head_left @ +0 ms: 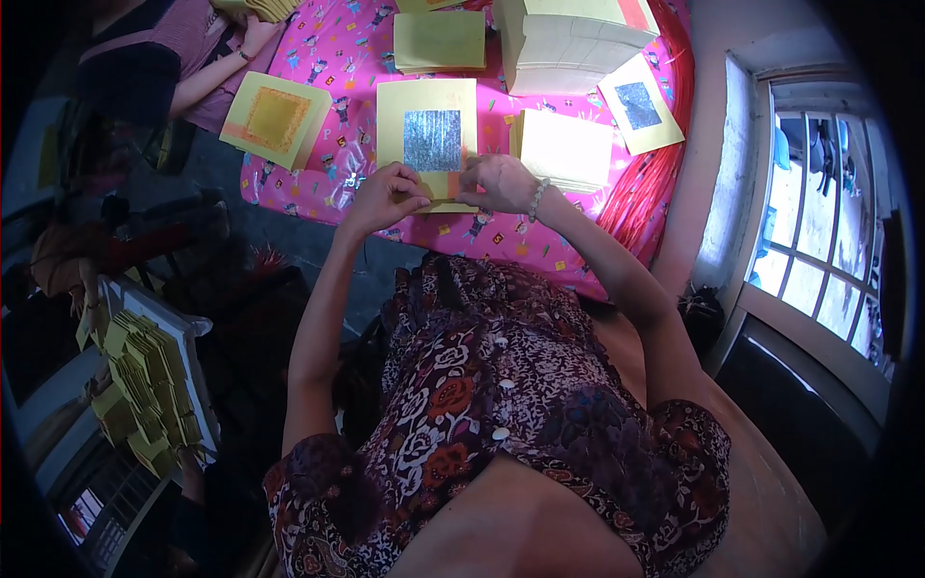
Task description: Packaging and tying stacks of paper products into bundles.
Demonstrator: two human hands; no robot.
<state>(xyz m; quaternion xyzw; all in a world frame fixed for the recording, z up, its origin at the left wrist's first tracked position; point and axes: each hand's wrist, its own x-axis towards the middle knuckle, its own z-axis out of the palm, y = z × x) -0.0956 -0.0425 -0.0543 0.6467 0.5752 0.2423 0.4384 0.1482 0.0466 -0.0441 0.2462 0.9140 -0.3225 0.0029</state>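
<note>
Silver-foiled joss paper [432, 140] could crease or skew under an uneven pull; whether the left hand [388, 197] or right hand [503, 183] pinches its near edge, I cannot tell.

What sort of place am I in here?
Probably a small paper workshop: stacks of yellow paper stand on a pink patterned tablecloth, red strands lie along its right side, and a co-worker's hand touches more yellow sheets.

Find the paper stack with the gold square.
In the head view, the gold-square stack lies near the left edge of the pink tablecloth, left of the central silver-square paper.
</note>
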